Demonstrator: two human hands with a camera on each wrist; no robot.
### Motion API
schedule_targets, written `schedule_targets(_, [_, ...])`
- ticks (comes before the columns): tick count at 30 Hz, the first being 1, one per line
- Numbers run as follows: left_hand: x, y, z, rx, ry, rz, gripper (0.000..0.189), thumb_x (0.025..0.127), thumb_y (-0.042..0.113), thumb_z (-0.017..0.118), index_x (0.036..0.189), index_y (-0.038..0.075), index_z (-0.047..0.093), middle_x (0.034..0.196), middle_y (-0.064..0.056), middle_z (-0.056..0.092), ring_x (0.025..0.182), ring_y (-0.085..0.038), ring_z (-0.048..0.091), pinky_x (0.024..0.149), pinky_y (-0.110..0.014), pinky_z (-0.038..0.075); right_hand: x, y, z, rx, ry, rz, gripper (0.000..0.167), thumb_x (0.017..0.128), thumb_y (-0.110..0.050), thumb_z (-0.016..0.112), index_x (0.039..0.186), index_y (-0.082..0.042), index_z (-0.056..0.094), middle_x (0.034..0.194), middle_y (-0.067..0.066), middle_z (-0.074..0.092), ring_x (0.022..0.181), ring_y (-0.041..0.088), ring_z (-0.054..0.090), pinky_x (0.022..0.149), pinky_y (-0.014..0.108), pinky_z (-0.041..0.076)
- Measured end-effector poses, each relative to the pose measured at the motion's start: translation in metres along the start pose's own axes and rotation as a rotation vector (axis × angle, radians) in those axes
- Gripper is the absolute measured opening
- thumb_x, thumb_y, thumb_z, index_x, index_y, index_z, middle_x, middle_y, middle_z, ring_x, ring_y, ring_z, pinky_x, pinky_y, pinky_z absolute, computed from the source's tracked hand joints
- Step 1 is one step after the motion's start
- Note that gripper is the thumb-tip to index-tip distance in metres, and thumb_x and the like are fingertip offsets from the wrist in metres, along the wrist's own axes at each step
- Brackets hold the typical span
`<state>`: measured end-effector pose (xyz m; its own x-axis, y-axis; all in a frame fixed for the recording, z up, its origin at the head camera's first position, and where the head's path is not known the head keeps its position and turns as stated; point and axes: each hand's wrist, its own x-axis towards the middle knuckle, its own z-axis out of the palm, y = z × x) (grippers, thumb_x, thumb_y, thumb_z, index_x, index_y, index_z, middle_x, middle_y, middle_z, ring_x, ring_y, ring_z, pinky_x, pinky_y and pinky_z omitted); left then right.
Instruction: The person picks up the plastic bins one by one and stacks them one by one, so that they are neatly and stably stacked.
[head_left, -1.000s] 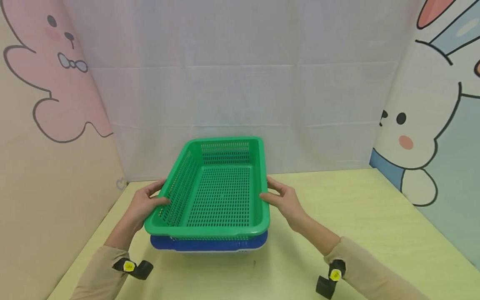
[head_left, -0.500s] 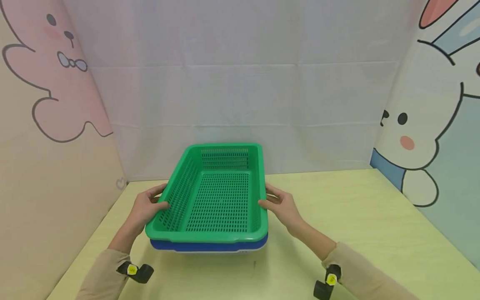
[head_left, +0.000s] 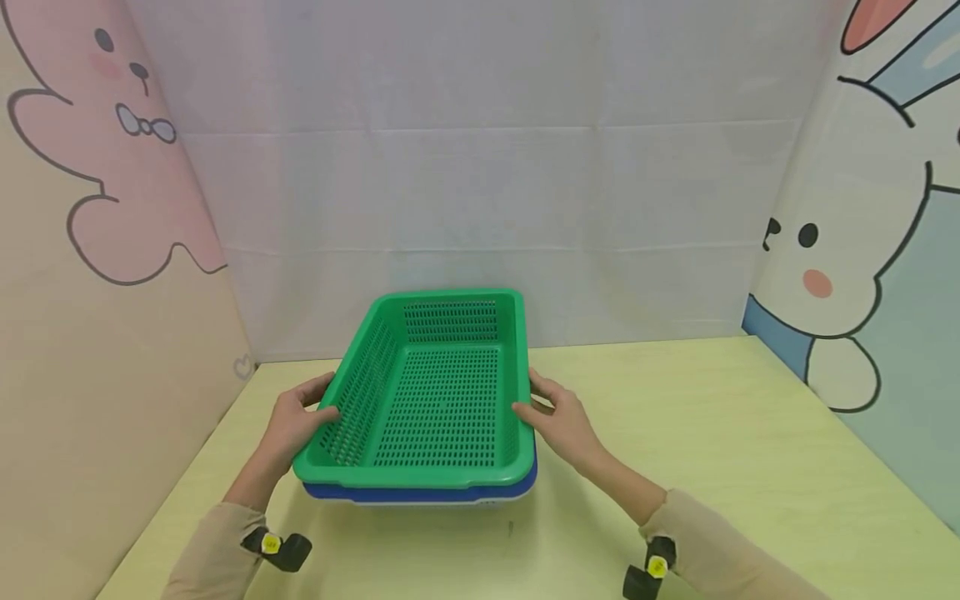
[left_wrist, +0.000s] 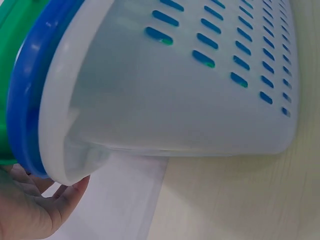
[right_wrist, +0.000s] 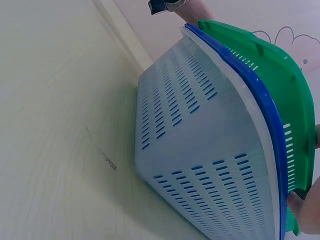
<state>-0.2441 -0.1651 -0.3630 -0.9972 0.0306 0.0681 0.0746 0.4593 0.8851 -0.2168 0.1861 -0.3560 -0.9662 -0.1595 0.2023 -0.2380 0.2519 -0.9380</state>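
A green slotted plastic basket (head_left: 416, 477) sits nested in a blue basket (head_left: 420, 495), with a white basket (left_wrist: 150, 110) outermost below. On the left long side, my left hand (head_left: 291, 423) grips the green rim, thumb over the top; in the left wrist view its fingertips reach under the blue and white rims. Opposite it, my right hand (head_left: 564, 425) holds the right rim, thumb on top and fingers outside. The right wrist view shows the green rim standing above the blue one, wider apart toward the hand's side. The white basket's base rests on the table.
The pale yellow table (head_left: 712, 433) spreads around the stack. A white cloth (head_left: 480, 192) hangs behind it. Walls with cartoon animals stand on the left and right. Both sleeves carry black wrist cameras.
The green basket has come down into the blue one, so less of the blue rim shows at the front. Both hands have moved down with it, keeping their hold.
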Motion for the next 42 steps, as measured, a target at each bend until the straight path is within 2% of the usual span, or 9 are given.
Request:
schedule_targets(5, [-0.002, -0.004, 0.004, -0.024, 0.014, -0.023, 0.061, 0.081, 0.000, 0.054, 0.138, -0.004, 0.032, 0.130, -0.029, 0.042, 0.114, -0.035, 0.045, 0.075, -0.026, 0.051, -0.001, 0.002, 0.005, -0.041, 0.052, -0.037, 0.063, 0.084, -0.009, 0.063, 0.137, 0.004, 0.033, 0.133, 0.020, 0.042, 0.123, 0.032, 0.041, 0.096, 0.037, 0.039])
schedule_targets(11, [-0.004, -0.009, 0.009, -0.063, 0.025, -0.057, 0.063, 0.081, 0.000, 0.054, 0.139, -0.001, 0.031, 0.131, -0.027, 0.041, 0.116, -0.034, 0.043, 0.077, -0.025, 0.050, -0.004, 0.009, 0.011, -0.050, 0.097, -0.036, 0.064, 0.082, -0.011, 0.066, 0.135, 0.005, 0.035, 0.135, 0.020, 0.040, 0.126, 0.032, 0.038, 0.100, 0.039, 0.034])
schedule_targets(21, [-0.006, -0.013, 0.010, -0.082, 0.007, -0.083, 0.065, 0.080, -0.001, 0.052, 0.141, 0.000, 0.028, 0.136, -0.027, 0.036, 0.126, -0.037, 0.033, 0.085, -0.038, 0.049, -0.005, 0.010, 0.018, 0.036, 0.161, -0.036, 0.061, 0.082, -0.010, 0.066, 0.134, 0.005, 0.037, 0.133, 0.020, 0.041, 0.126, 0.030, 0.037, 0.102, 0.037, 0.033])
schedule_targets(30, [-0.006, -0.014, 0.011, -0.084, 0.007, -0.094, 0.066, 0.078, -0.001, 0.053, 0.140, -0.001, 0.029, 0.135, -0.028, 0.038, 0.125, -0.038, 0.036, 0.083, -0.034, 0.049, -0.007, 0.017, 0.023, 0.097, 0.218, 0.017, 0.056, 0.082, -0.001, 0.063, 0.131, 0.010, 0.039, 0.133, 0.022, 0.036, 0.126, 0.033, 0.036, 0.100, 0.033, 0.035])
schedule_targets(42, [-0.003, -0.010, 0.015, -0.056, 0.027, -0.075, 0.065, 0.077, -0.001, 0.053, 0.138, -0.003, 0.032, 0.131, -0.029, 0.041, 0.122, -0.038, 0.039, 0.086, -0.038, 0.048, -0.007, 0.023, 0.019, 0.190, 0.222, -0.007, 0.051, 0.081, 0.002, 0.060, 0.129, 0.007, 0.043, 0.131, 0.020, 0.040, 0.125, 0.031, 0.039, 0.096, 0.027, 0.038])
